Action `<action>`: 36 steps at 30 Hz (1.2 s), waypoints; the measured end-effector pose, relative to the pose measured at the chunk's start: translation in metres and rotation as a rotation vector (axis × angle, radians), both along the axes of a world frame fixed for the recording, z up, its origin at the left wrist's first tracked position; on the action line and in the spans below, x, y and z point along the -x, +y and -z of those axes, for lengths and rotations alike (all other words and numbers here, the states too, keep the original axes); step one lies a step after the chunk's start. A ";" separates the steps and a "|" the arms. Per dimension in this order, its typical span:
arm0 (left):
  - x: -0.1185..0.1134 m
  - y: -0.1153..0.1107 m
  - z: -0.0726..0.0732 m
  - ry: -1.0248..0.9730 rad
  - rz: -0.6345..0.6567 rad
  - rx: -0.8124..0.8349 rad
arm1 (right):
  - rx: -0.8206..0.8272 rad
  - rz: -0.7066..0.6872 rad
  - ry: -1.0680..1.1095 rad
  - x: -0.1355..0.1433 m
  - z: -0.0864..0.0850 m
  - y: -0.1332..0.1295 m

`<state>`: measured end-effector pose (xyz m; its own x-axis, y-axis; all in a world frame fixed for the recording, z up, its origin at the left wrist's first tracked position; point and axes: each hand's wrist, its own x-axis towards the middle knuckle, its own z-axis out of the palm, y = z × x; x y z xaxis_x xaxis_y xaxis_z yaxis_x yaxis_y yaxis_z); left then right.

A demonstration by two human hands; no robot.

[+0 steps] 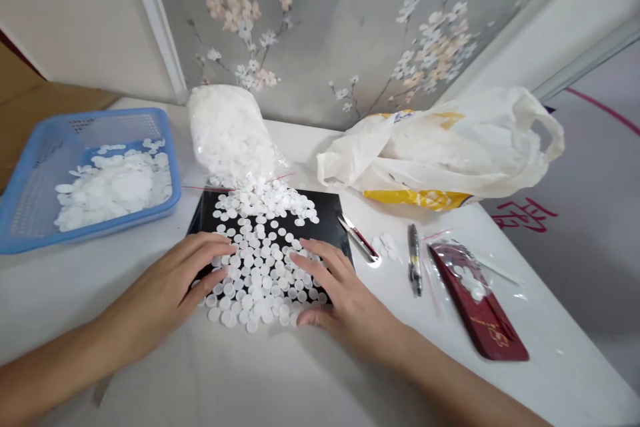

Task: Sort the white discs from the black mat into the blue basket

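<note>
Many small white translucent discs (pixel 257 267) lie spread over a black flat board (pixel 325 210) and spill past its near edge onto the table. My left hand (pixel 200 267) rests at the left side of the discs, fingers apart, fingertips touching the outer ones. On the right side, my right hand (pixel 333 280) has its fingers spread, with fingertips at the discs and the thumb near the front edge of the pile. Neither hand grasps anything that I can see. Behind the board, a clear plastic bag (pixel 233 130) full of the same discs lies with its mouth toward the board, discs spilling out.
A blue basket (pixel 175 173) at left holds more discs. Thread snips (pixel 359 239) lie at the board's right edge, beside a few loose discs (pixel 386 247). Further right are a pen (pixel 415 260), a small zip bag (pixel 467 280) and a dark red case (pixel 500 340). A white-and-yellow plastic bag (pixel 440 153) lies behind.
</note>
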<state>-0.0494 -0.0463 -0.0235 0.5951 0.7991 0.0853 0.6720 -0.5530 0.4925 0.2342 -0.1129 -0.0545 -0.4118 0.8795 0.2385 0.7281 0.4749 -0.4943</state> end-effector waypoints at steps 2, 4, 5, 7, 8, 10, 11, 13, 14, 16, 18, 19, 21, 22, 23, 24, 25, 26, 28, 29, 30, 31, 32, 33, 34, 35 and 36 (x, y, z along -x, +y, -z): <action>0.009 -0.009 0.007 0.028 -0.035 -0.002 | -0.001 -0.034 -0.049 0.004 0.006 -0.004; 0.016 -0.017 0.013 0.057 -0.057 -0.012 | -0.020 -0.057 -0.088 0.008 0.009 -0.006; 0.019 -0.019 0.014 0.071 -0.054 -0.023 | -0.038 -0.058 -0.100 0.010 0.009 -0.006; 0.022 -0.022 0.016 0.086 -0.024 -0.067 | -0.076 -0.037 -0.109 0.014 0.008 -0.005; 0.024 -0.023 0.016 0.090 -0.004 -0.094 | -0.093 -0.018 -0.103 0.016 0.007 -0.004; 0.025 -0.023 0.016 0.090 0.031 -0.145 | -0.113 0.032 -0.074 0.020 0.004 -0.002; 0.024 -0.022 0.016 0.086 0.043 -0.164 | -0.116 0.060 -0.056 0.022 0.002 0.000; 0.023 -0.021 0.016 0.072 0.068 -0.193 | -0.130 0.110 -0.021 0.026 0.000 0.004; 0.022 -0.020 0.017 0.062 0.080 -0.204 | -0.139 0.125 -0.010 0.028 0.000 0.007; 0.020 -0.019 0.018 0.039 0.100 -0.217 | -0.146 0.128 -0.010 0.032 -0.001 0.013; 0.015 -0.018 0.018 0.031 0.116 -0.213 | -0.139 0.110 -0.041 0.037 -0.002 0.019; 0.013 -0.017 0.018 0.032 0.123 -0.212 | -0.135 0.098 -0.070 0.039 -0.003 0.022; 0.008 -0.014 0.015 0.034 0.140 -0.228 | -0.148 0.076 -0.148 0.044 -0.005 0.028; 0.006 -0.013 0.012 0.035 0.150 -0.240 | -0.160 0.067 -0.195 0.046 -0.007 0.030; 0.004 -0.011 0.010 0.033 0.158 -0.253 | -0.168 0.056 -0.243 0.048 -0.008 0.031; 0.003 -0.008 0.007 0.030 0.154 -0.262 | -0.170 0.044 -0.289 0.049 -0.010 0.033; 0.003 -0.006 0.004 0.027 0.142 -0.263 | -0.169 0.029 -0.329 0.050 -0.011 0.034; 0.003 -0.003 0.002 0.026 0.120 -0.253 | -0.164 0.013 -0.358 0.050 -0.012 0.035; 0.005 0.001 -0.003 0.021 0.053 -0.213 | -0.135 -0.019 -0.375 0.050 -0.013 0.038; 0.006 0.002 -0.005 0.013 0.025 -0.184 | -0.109 -0.029 -0.359 0.049 -0.014 0.040; 0.006 0.003 -0.008 0.000 0.002 -0.147 | -0.075 -0.031 -0.327 0.049 -0.015 0.041; 0.005 0.003 -0.010 -0.021 -0.015 -0.098 | -0.036 -0.024 -0.276 0.048 -0.018 0.043; 0.003 0.002 -0.012 -0.050 -0.028 -0.034 | 0.008 -0.008 -0.209 0.048 -0.021 0.044; 0.000 0.000 -0.013 -0.086 -0.042 0.047 | 0.054 0.014 -0.126 0.048 -0.025 0.045; -0.004 -0.002 -0.015 -0.126 -0.057 0.155 | 0.109 0.038 -0.031 0.049 -0.030 0.045; -0.010 -0.003 -0.016 -0.174 -0.072 0.284 | 0.173 0.064 0.069 0.049 -0.035 0.044; -0.016 -0.005 -0.017 -0.228 -0.087 0.427 | 0.247 0.088 0.169 0.050 -0.041 0.044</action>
<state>-0.0329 -0.0514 -0.0061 0.5291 0.8368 -0.1407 0.5551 -0.2160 0.8032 0.1843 -0.0693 -0.0139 -0.3038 0.9501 0.0712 0.6591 0.2636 -0.7044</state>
